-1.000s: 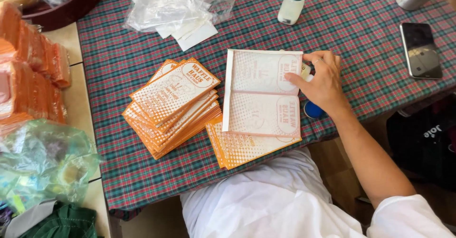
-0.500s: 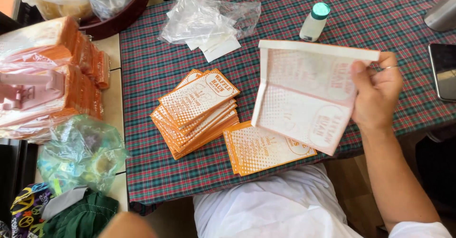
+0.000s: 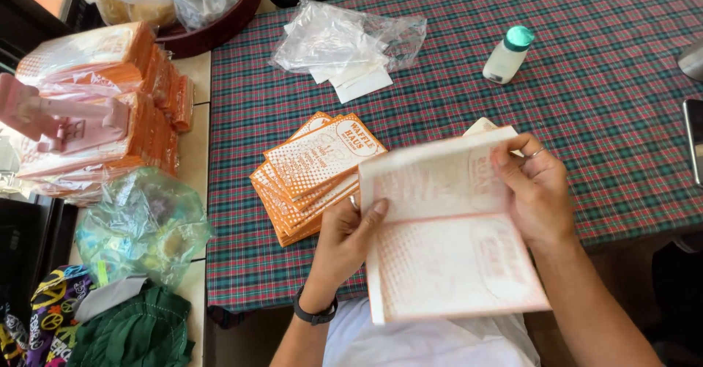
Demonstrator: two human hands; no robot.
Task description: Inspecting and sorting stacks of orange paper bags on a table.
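Note:
Both my hands hold a stack of flat pale paper sheets (image 3: pixel 447 242) printed with orange dots, lifted over the table's near edge. My left hand (image 3: pixel 348 239) grips its left edge, thumb on top. My right hand (image 3: pixel 538 195) grips the upper right corner, a ring on one finger. The sheets are blurred. Just left of them a fanned pile of orange printed paper bags (image 3: pixel 307 173) lies on the plaid tablecloth (image 3: pixel 439 81).
A small white bottle with a teal cap (image 3: pixel 507 53) stands at the back right. Crumpled clear plastic wrap (image 3: pixel 340 41) lies at the back. Wrapped bundles of orange bags (image 3: pixel 110 103) sit on the left, a plastic bag (image 3: pixel 139 224) below them. A phone edge (image 3: pixel 696 136) shows far right.
My right hand lifted the paper sheets off the table toward me. My left hand came up and took hold of their left edge. The camera view shifted right.

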